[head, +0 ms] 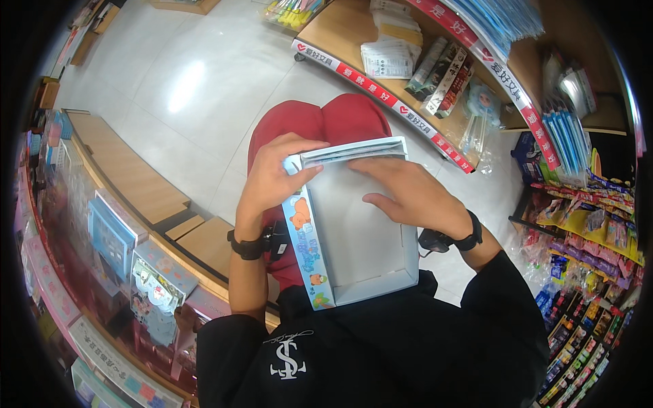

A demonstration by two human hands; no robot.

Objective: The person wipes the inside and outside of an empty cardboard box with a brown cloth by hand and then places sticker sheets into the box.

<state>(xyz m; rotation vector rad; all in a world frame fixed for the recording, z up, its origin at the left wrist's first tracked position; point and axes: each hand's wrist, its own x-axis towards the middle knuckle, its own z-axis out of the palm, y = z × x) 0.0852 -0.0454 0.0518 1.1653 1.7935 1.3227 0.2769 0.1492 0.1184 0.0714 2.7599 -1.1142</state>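
Observation:
On my lap rests a shallow cardboard box (367, 239) with a pale inside and a light blue side printed with cartoon bears. A few thin packets (357, 152) stand on edge against its far wall; the rest of the box's floor is bare. My left hand (283, 173) grips the box's far left corner, thumb inside the rim and fingers over the far edge. Inside the box, my right hand (403, 191) has its fingertips against the thin packets, thumb apart from the fingers. Whether it pinches a packet is hidden.
A wooden shelf (336, 30) at the upper right carries stacked packets (390, 58) and narrow boxes (444, 76). To the left runs a low wooden ledge (122, 163) beside boxed goods (115, 234). Hanging snack packets (586, 219) fill a rack on the right. Tiled floor (204, 66) lies ahead.

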